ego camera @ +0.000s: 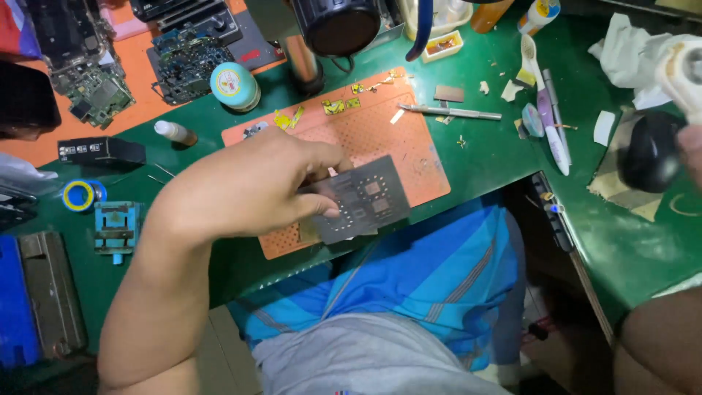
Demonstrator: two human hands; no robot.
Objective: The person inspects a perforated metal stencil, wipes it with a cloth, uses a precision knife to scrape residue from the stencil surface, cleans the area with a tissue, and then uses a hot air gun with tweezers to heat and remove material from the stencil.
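My left hand (252, 186) pinches a thin grey metal stencil plate (365, 199) with several small square cut-out patterns, holding it tilted above the near edge of an orange perforated work mat (409, 150). At the far right edge, my right hand (691, 150) grips a bulky tool with a black rounded body (647, 150) and a white head (684, 69); only a sliver of that hand shows. The two hands are far apart, with the green desk (497, 153) between them.
A metal scalpel-like tool (450, 111), small yellow parts (333, 107), a teal round tin (234, 85), circuit boards (183, 62), a small bottle (174, 132), a blue fixture (115, 228), a toothbrush (552, 128) and crumpled white tissue (621, 47) lie about the desk. A microscope base (340, 25) stands behind.
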